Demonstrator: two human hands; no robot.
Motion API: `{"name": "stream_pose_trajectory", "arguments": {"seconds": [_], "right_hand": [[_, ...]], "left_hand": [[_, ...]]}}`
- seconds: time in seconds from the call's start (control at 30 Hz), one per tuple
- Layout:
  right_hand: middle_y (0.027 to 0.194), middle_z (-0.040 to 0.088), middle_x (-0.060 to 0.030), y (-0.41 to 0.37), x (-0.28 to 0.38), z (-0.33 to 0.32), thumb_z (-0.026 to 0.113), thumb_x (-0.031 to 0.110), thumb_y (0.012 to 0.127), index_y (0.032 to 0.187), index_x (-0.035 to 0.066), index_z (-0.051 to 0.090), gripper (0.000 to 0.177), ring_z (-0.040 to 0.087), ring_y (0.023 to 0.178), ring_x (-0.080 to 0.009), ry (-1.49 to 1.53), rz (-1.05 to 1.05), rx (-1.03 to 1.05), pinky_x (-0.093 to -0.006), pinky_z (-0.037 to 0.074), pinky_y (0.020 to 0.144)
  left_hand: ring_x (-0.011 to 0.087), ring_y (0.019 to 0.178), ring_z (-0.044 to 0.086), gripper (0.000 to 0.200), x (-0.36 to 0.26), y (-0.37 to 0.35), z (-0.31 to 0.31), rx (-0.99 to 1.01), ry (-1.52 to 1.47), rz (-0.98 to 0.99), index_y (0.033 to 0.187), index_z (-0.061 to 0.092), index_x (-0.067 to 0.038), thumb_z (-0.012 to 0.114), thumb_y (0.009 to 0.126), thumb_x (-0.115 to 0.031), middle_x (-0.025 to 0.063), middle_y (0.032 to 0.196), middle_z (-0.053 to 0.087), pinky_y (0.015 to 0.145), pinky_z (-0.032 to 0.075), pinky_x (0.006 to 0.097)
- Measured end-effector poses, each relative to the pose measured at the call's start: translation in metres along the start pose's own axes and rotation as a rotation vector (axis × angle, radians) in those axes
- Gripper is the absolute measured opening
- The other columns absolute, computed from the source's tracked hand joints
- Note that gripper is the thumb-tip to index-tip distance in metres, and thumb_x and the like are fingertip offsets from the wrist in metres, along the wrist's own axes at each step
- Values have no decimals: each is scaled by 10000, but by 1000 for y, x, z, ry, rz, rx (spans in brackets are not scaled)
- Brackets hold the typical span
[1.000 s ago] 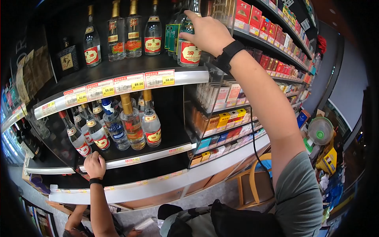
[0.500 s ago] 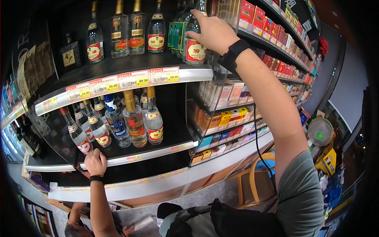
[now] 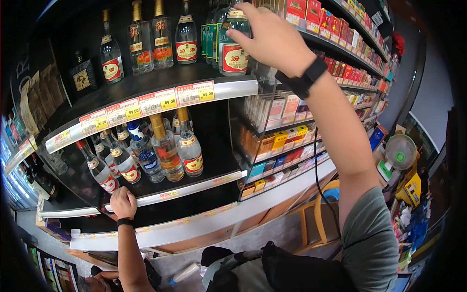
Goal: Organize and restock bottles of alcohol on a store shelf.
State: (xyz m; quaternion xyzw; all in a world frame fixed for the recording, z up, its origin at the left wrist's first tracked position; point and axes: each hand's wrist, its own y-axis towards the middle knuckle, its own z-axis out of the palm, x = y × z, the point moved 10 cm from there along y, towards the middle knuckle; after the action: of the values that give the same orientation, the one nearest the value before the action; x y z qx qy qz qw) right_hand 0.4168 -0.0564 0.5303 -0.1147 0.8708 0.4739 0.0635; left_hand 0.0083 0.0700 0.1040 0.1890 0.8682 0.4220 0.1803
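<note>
On the upper shelf (image 3: 214,91), my right hand (image 3: 279,41) reaches around the upper part of a clear liquor bottle (image 3: 235,58) with a red and cream label. Its thumb lies across the front of the bottle; the other fingers are partly hidden. The bottle stands upright near the shelf's right end, beside green-labelled bottles (image 3: 210,39). Lower down, my left hand (image 3: 123,202) has its fingers curled over the front edge of the lower shelf (image 3: 180,191). Just above it leans a similar liquor bottle (image 3: 103,175) with a red cap.
Several more bottles (image 3: 168,151) crowd the lower shelf. Price tags (image 3: 146,104) line the upper edge. To the right are racks of cigarette packs (image 3: 321,24), a hanging black cable (image 3: 317,170), a wooden chair (image 3: 318,221) and a fan (image 3: 401,152). Another person (image 3: 95,282) is at the bottom left.
The view has tilted and shifted slightly. My right hand sits a little higher in view, still at the same bottle. My left hand has stayed on the shelf edge.
</note>
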Motion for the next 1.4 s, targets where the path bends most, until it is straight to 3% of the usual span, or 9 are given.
{"name": "stream_pose_trajectory", "arguments": {"seconds": [0.1,0.13,0.2,0.33,0.43,0.53,0.77,0.9,1.4], "right_hand": [[1133,703,-284,-28,18,-35,695,330,982,1387,31,562,521,696,1011,-448,85,2,-64,-488,574,879],[1170,707,-238,-37,24,-37,733,295,989,1460,4,494,603,716,1070,-364,117,50,13,-438,569,946],[890,763,-188,-62,28,-36,757,382,954,1297,82,640,470,756,859,-403,159,-65,-222,-486,607,754],[882,728,-132,-132,79,2,754,345,951,1242,77,645,410,723,774,-367,650,-82,129,-463,562,648],[1020,767,-112,-185,112,61,794,360,949,1316,104,629,477,769,848,-321,679,-157,442,-431,594,701],[1036,749,-145,-208,108,129,776,347,972,1359,71,570,518,758,896,-353,818,-12,592,-446,591,739],[1270,676,-263,-207,84,214,772,311,952,1438,10,468,647,675,1196,-420,994,245,442,-473,545,1014],[1446,549,-310,-219,72,252,716,228,996,1470,-49,416,625,548,1367,-461,1029,313,410,-479,447,1165],[1528,504,-300,-228,106,308,852,282,905,1552,-62,324,902,523,1442,-386,1181,354,415,-426,429,1199]], "left_hand": [[400,725,604,129,-4,0,-4,-32,-12,18,778,548,-49,592,875,-122,169,737,586,677,462,508],[397,725,605,131,-4,1,-4,-30,-5,27,774,549,-52,590,878,-122,166,733,585,677,462,505],[389,721,609,131,-5,1,-5,-33,-1,28,772,558,-58,586,882,-123,159,730,590,676,463,501],[373,707,608,120,-10,2,-8,-38,0,53,774,574,-70,577,882,-122,141,725,599,676,466,492],[371,712,606,115,-10,3,-6,-27,23,52,780,576,-76,569,884,-125,132,728,599,693,469,486],[363,762,603,107,-9,1,-4,-20,32,58,785,583,-85,565,879,-132,123,776,602,733,459,467],[330,933,571,176,-3,-5,-11,-111,222,-79,806,680,-118,539,880,-192,103,911,602,945,388,470],[323,906,574,192,4,-9,-7,-124,225,-95,782,662,-122,523,895,-193,89,886,606,921,399,465],[330,822,578,206,5,-8,-5,-106,193,-112,746,633,-113,521,892,-206,83,808,608,802,405,462]]}}
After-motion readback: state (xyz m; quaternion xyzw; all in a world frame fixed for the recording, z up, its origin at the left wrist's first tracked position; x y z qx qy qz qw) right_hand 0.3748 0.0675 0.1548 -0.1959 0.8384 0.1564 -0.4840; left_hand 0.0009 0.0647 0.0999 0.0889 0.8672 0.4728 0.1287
